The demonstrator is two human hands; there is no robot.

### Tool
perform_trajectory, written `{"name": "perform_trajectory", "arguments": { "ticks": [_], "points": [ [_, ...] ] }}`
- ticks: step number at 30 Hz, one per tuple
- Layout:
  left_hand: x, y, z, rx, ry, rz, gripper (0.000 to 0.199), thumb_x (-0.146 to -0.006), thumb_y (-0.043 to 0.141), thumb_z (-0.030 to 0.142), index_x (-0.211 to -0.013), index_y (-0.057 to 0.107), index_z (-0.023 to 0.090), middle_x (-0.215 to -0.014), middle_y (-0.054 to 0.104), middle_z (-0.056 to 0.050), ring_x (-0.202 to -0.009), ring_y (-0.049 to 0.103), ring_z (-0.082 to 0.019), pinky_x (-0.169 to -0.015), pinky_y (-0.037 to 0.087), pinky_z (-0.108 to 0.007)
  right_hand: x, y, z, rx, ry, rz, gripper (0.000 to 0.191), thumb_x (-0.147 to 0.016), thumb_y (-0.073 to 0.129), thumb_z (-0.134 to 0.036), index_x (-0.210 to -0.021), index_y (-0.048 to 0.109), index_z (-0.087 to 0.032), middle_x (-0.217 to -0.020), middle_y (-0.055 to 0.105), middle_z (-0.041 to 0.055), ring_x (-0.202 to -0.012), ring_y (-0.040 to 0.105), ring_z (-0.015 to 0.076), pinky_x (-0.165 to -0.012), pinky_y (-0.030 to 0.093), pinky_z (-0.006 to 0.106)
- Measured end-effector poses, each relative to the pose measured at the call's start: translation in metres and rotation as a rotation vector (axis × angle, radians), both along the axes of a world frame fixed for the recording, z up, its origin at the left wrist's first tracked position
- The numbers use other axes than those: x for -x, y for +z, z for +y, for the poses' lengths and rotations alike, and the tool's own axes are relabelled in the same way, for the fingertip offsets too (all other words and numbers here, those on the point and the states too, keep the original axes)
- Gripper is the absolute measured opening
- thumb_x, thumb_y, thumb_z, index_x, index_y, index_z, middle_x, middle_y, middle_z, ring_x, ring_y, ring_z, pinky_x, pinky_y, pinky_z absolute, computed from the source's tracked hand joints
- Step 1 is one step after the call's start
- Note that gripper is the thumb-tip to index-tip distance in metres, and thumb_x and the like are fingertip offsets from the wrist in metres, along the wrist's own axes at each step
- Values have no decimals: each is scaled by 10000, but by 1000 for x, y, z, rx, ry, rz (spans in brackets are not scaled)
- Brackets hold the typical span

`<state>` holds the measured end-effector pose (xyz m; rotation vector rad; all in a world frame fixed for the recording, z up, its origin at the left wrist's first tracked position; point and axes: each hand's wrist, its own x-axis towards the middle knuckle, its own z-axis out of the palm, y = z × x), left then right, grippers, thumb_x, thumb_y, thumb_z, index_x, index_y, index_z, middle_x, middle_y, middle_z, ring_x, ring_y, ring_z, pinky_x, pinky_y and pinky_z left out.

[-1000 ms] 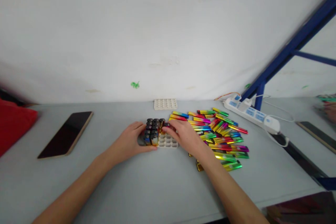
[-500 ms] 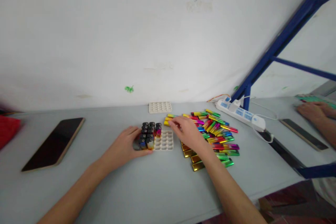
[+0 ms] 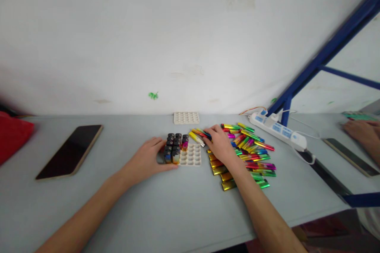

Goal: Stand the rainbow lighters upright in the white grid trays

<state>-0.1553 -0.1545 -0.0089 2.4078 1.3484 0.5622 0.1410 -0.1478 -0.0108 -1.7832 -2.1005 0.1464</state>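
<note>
I see a white plastic tray w/ rounded cells (image 3: 195, 159), approx. under half filled: two L cols of upright black-topped shiny lighters (image 3: 175, 158), third col part-filled, remaining cells bare. Loose metallic multicolour lighters (image 3: 252, 158) lie R of tray, unplaced. Behind it, second white tray (image 3: 186, 118), cells showing. My L hand (image 3: 148, 157), fingers half-curled, wraps tray's L end; R hand (image 3: 220, 144), fingers bent down among nearest loose ones; can't tell if either grips.

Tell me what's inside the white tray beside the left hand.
Upright black-topped lighters stand toward the left of the tray; bare cells show toward the right. The cells beneath the lighters are covered, and the left hand hides part of the left edge.
</note>
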Motion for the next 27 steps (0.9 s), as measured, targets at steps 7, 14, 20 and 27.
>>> {"name": "perform_trajectory", "arguments": {
  "ticks": [7,14,20,27],
  "points": [
    [0,4,0,21,11,-5,574,-674,834,696,-989,729,228,-1099,753,-143,-1075,696,-381,-985,564,-521,-1,-4,4,-43,-19,129,221,-944,768,-241,-1153,742,-174,-1104,739,115,-1042,694,267,-966,524,390],
    [1,4,1,6,18,-9,605,-661,837,699,-1020,740,221,-1121,768,-156,-1078,715,-388,-993,582,-530,-8,5,7,-174,48,319,104,-976,722,-242,-1033,793,-191,-1002,805,100,-945,732,240,-913,531,348],
    [3,-1,2,-7,47,-19,646,-639,856,697,-1091,751,249,-1178,772,-146,-1136,718,-393,-1043,581,-530,0,16,0,-199,-23,585,252,-973,686,-422,-1058,786,-207,-823,749,30,-758,671,199,-744,487,300],
    [8,-9,4,7,58,2,707,-640,863,701,-1177,742,257,-1297,756,-148,-1243,686,-410,-1122,541,-552,17,17,-2,4,107,965,510,-953,592,-670,-733,590,-210,-668,542,-28,-667,527,154,-639,412,276]
  ]
}}
